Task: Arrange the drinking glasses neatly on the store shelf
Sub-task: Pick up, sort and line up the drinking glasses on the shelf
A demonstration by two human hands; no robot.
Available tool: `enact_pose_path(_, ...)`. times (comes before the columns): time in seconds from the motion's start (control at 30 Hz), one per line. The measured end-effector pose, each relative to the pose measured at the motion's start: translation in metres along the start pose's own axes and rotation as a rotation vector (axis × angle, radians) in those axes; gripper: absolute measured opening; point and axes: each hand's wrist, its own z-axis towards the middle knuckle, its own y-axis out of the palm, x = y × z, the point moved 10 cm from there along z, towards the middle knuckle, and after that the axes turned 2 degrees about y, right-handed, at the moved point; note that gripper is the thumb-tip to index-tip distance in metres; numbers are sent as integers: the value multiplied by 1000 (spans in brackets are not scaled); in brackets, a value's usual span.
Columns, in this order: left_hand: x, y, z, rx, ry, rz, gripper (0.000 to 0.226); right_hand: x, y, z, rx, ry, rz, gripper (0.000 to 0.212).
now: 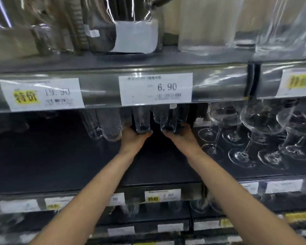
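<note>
While your arms stretch onto the dark store shelf point(60, 165), your left hand point(134, 135) grasps the base of a tall clear glass tumbler point(141, 119) | your right hand point(181, 132) grasps a second clear tumbler point(168, 119) just beside it | clear stemmed wineglasses point(254, 124) stand to their right.

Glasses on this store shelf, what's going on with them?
A person has both bare hands deep in the middle shelf. The left hand grips the bottom of one tall glass, and the right hand grips the bottom of a second tall glass beside it, just under the 6.90 price tag. More tumblers stand to the left, and stemmed wine glasses fill the right side.
</note>
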Motion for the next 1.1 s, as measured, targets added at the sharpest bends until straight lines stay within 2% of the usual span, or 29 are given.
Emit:
enact_pose_path(0.07,-12,0,16,51,9,51,69,4,2,18,13,1,-24,66)
enact_pose_path(0.13,-16,1,27,86,47,104,75,3,0,29,44,-37,-61,61)
enact_pose_path(0.2,-18,3,34,108,101,152,67,4,0,36,50,-69,-77,54)
enact_pose_path(0.33,-18,9,45,133,160,105,47,0,3,46,65,-150,-96,57)
enact_pose_path(0.4,-19,12,50,129,131,41,52,-3,6,47,77,-198,-116,57)
enact_pose_path(0.53,-44,12,69,132,76,-83,78,0,9,49,70,-199,-113,57)
enact_pose_path(0.67,-22,11,48,142,77,-42,66,-2,6,50,106,-213,-141,64)
enact_pose_path(0.77,-20,15,39,82,44,-23,36,0,6,50,89,-186,-156,60)
enact_pose_path(0.87,-25,19,25,-14,-27,-22,46,6,4,50,58,-144,-58,56)
enact_pose_path(0.93,-22,16,10,-23,-57,7,27,11,5,48,5,-100,-46,54)
enact_pose_path(0.97,-22,14,4,-40,-75,27,25,12,6,45,-34,-80,-43,51)
enact_pose_path(1.07,-20,6,-16,-142,-127,51,45,11,12,27,-161,-48,62,22)
enact_pose_path(1.1,-18,1,-23,-166,-128,52,48,9,12,18,-194,-45,97,19)
